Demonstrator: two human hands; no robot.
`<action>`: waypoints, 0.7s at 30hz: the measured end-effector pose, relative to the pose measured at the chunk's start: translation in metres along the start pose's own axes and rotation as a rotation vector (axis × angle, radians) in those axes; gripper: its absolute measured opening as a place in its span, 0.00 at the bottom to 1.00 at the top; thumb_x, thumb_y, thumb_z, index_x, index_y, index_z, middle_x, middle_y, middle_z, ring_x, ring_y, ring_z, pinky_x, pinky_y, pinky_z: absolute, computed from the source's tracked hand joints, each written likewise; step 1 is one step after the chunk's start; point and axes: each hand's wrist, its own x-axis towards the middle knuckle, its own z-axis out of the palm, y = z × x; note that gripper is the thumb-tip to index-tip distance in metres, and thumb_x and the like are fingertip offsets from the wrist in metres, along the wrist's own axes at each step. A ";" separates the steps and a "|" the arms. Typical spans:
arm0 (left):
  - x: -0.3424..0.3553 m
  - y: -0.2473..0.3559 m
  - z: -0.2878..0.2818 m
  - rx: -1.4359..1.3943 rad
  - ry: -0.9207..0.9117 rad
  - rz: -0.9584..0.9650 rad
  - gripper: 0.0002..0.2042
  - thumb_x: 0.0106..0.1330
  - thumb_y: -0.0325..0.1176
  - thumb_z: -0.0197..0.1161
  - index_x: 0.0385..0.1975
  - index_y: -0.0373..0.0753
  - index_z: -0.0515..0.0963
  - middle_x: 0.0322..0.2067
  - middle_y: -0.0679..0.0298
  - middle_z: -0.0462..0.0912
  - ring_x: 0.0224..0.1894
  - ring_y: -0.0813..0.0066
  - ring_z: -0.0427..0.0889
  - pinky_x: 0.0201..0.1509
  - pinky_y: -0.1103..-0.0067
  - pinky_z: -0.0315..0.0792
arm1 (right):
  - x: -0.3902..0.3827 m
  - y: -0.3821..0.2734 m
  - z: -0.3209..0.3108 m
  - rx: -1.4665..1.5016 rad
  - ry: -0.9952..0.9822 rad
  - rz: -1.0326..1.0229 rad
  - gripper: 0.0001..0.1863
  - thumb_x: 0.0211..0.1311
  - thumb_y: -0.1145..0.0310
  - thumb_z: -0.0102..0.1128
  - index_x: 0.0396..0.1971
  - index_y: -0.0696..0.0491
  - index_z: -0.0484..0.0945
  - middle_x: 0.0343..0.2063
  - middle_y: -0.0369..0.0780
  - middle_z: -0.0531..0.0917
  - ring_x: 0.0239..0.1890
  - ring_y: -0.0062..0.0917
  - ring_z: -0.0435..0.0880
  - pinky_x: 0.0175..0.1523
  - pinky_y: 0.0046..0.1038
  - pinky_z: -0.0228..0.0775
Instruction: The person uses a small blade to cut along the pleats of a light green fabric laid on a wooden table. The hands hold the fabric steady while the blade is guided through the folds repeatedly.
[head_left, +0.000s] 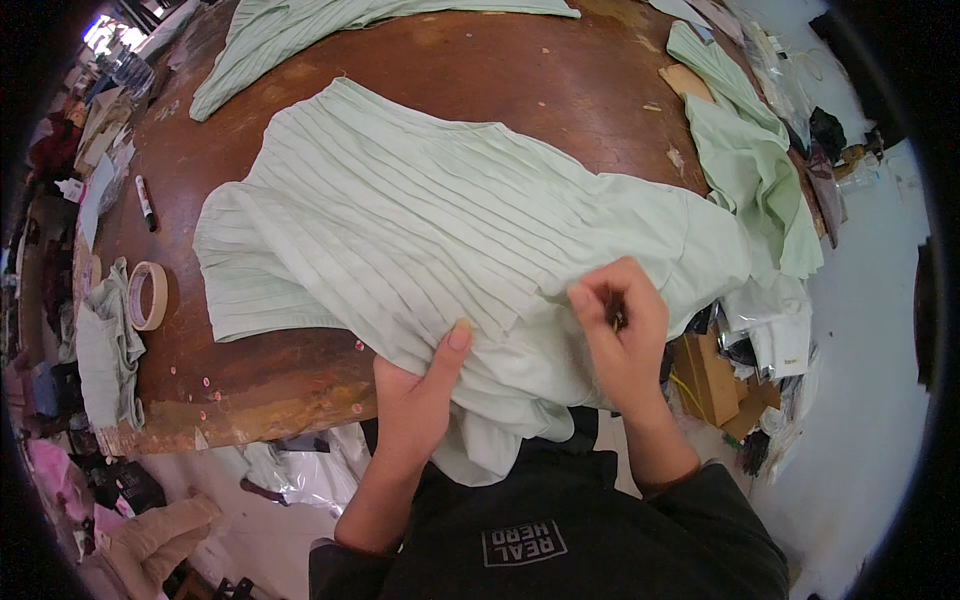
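Observation:
A pale green pleated garment (390, 210) lies spread across the brown table (270, 390), its near part bunched and hanging over the front edge. My left hand (415, 395) grips the garment's near side, thumb on top and fingers hidden beneath the cloth. To the right, my right hand (635, 335) is closed just above the fabric, where the pleats meet a smoother section. Something small and dark with a metallic glint shows inside its curled fingers. Most of that thing is hidden, so its kind is unclear.
At the left lie a tape roll (148, 296), a marker (146, 203) and folded greyish cloth (110, 350). More pale green fabric sits at the far edge (300, 28) and far right (740, 150). A cardboard box (706, 382) stands below the table's right side.

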 end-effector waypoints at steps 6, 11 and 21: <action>-0.003 0.000 0.003 -0.009 0.037 0.020 0.18 0.63 0.24 0.63 0.52 0.26 0.70 0.47 0.60 0.77 0.48 0.78 0.75 0.54 0.81 0.68 | -0.005 -0.011 0.000 -0.089 -0.123 -0.152 0.26 0.50 0.67 0.69 0.50 0.56 0.73 0.27 0.43 0.74 0.28 0.36 0.74 0.34 0.31 0.67; -0.005 0.006 0.005 -0.008 0.057 -0.009 0.16 0.62 0.25 0.65 0.47 0.27 0.73 0.43 0.61 0.79 0.45 0.79 0.76 0.51 0.81 0.70 | 0.001 -0.023 0.010 -0.074 -0.302 -0.443 0.23 0.42 0.72 0.69 0.43 0.54 0.78 0.21 0.38 0.74 0.22 0.31 0.75 0.26 0.29 0.66; -0.006 0.010 0.005 0.073 0.004 0.014 0.13 0.60 0.24 0.66 0.43 0.28 0.76 0.40 0.61 0.81 0.41 0.80 0.78 0.47 0.82 0.71 | 0.013 -0.020 0.020 -0.111 -0.263 -0.493 0.14 0.36 0.78 0.64 0.29 0.51 0.77 0.20 0.35 0.75 0.20 0.30 0.75 0.25 0.28 0.65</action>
